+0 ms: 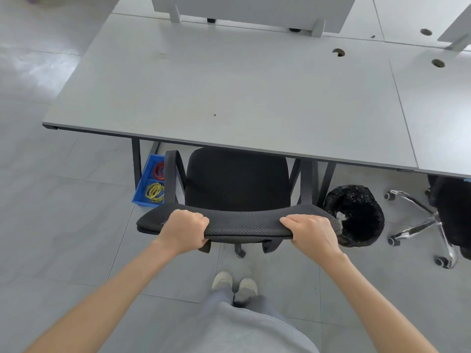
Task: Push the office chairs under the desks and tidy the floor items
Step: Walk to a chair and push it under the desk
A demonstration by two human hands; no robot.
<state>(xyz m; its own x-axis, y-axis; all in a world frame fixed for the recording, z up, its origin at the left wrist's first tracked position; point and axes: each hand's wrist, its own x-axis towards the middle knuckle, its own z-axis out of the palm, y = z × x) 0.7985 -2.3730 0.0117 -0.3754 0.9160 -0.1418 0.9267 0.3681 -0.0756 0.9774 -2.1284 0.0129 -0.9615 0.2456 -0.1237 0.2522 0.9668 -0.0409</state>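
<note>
While the chair (237,179) sits half under the counter (229,93), the left hand (182,229) and right hand (309,231) each grip the backrest top, spread apart, likely to steer it straight in. A blue tray (146,184) and lined bin (356,215) flank it on the floor.

Chair (237,179) sits partly under the desk (229,93); tray (149,182) left, bin (356,215) right, seemingly on the floor.
</note>
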